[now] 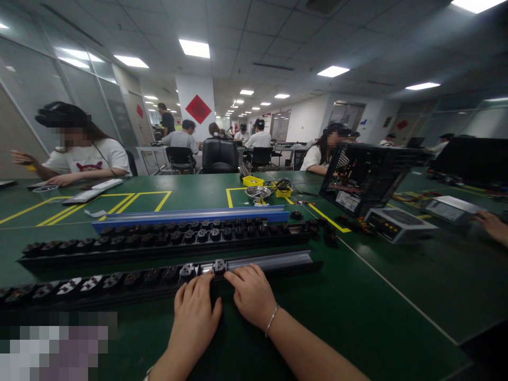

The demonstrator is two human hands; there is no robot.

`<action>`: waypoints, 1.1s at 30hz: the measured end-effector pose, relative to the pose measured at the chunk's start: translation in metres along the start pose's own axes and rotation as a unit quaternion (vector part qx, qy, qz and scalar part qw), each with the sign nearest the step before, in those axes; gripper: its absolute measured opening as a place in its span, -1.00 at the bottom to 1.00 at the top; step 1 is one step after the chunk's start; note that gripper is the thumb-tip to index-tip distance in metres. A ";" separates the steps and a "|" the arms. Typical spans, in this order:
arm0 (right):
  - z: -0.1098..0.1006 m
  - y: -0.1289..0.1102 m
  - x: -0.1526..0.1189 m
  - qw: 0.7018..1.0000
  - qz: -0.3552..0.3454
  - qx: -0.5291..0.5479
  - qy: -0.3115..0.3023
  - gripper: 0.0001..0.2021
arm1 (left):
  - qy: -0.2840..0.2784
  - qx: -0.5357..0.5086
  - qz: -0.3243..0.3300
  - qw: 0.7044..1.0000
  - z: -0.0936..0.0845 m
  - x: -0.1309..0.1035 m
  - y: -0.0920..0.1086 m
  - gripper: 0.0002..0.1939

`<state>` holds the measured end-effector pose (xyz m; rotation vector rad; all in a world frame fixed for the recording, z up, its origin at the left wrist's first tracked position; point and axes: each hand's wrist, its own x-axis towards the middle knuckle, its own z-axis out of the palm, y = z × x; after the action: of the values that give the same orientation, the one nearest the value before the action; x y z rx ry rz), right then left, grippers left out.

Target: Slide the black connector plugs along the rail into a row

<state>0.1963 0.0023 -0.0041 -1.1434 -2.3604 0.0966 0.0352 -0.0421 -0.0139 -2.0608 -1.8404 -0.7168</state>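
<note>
Across the table in front of me lies a long black strip [130, 287] with a row of black plug-like modules along its left part. Its right part is a bare greyish channel [273, 260]. A single module [219, 266] sits apart from the row, between my two hands. My left hand [194, 309] rests its outstretched fingertips on the strip just left of that module, thumb spread away. Over the strip to the module's right, my right hand [254, 296] bends its fingers, one fingertip close to the module. The undersides of both hands are hidden.
Beyond lie another filled black strip [159, 244] and a blue strip [194, 216]. Farther back stand a metal bowl [257, 192] and yellow bins [253, 181]. An opened computer case [363, 177] and power supply [400, 225] are at right. A co-worker [85, 153] sits at left.
</note>
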 end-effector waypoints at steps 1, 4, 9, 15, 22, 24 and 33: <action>0.000 0.000 0.000 1.000 -0.001 0.000 0.002 -0.63 | 0.001 0.001 0.000 1.000 0.000 0.000 0.000 -0.60; 0.000 0.000 0.001 1.000 -0.002 -0.002 0.007 -0.63 | 0.003 0.005 0.002 1.000 0.003 -0.001 0.000 -0.59; 0.000 0.001 0.001 1.000 -0.006 -0.002 0.019 -0.65 | 0.006 0.013 0.005 1.000 0.004 -0.001 -0.001 -0.56; 0.000 0.003 0.000 1.000 -0.006 -0.011 0.021 -0.63 | -0.009 0.013 0.006 1.000 0.003 -0.001 -0.001 -0.56; -0.002 0.005 -0.002 1.000 -0.004 -0.026 0.016 -0.63 | -0.010 0.017 0.009 1.000 0.004 -0.001 -0.002 -0.55; -0.003 0.006 -0.002 1.000 -0.002 -0.028 0.014 -0.63 | -0.014 0.017 0.008 1.000 0.003 -0.001 -0.002 -0.55; -0.006 0.008 -0.003 0.999 0.019 -0.044 -0.008 -0.65 | -0.030 0.013 0.002 0.999 -0.001 0.001 0.000 -0.56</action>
<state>0.2061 0.0040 -0.0022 -1.2339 -2.3775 0.0143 0.0355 -0.0421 -0.0122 -2.0907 -1.8668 -0.6348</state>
